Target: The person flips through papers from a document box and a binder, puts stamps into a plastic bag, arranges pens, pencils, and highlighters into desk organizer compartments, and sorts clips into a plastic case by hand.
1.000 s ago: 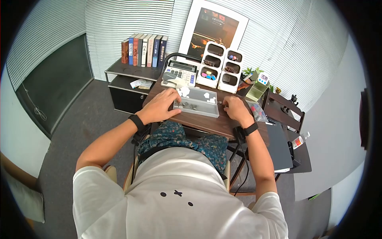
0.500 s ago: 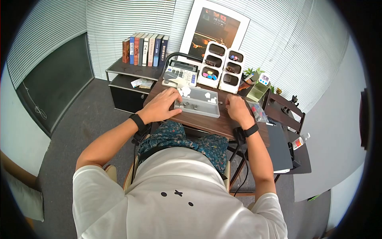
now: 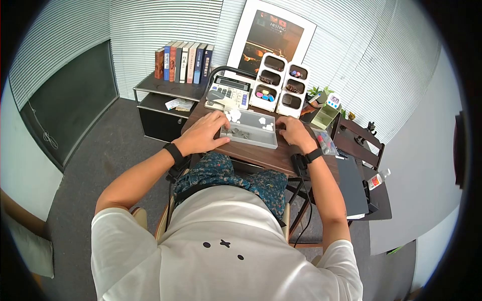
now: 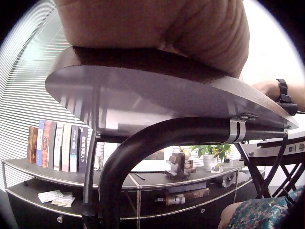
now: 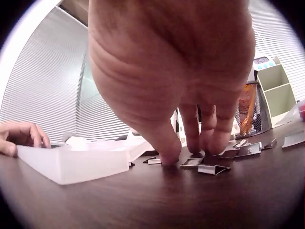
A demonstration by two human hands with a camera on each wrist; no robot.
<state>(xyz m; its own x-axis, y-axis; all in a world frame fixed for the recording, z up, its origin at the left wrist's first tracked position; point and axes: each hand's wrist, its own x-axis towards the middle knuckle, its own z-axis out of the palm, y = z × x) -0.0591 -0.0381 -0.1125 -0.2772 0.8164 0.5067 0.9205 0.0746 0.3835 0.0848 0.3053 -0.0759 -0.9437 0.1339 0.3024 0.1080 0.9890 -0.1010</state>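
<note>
The translucent box (image 3: 258, 136) stands on the desk, with grey metal pieces (image 3: 238, 133) in its front part and white pieces (image 3: 234, 116) towards the back. My left hand (image 3: 203, 133) grips its left end, fingers over the rim and thumb at the front corner. To the right of the box, my right hand (image 3: 297, 134) reaches down to the desk. In the right wrist view, its thumb and fingertips (image 5: 169, 158) touch down among loose silver clips (image 5: 213, 169), thumb and fingers apart; whether they touch a clip is unclear.
Behind the box stand a calculator (image 3: 229, 93) and a white organizer (image 3: 265, 84) with several bins. A clear bag (image 3: 326, 142) lies right of my right hand, near a green holder (image 3: 324, 118). Books (image 3: 184, 64) stand on the shelf at the left.
My right hand has opened its fingers and moved slightly left, towards the box. The metal pieces in the box look more numerous or spread differently. My left hand has stayed in place.
</note>
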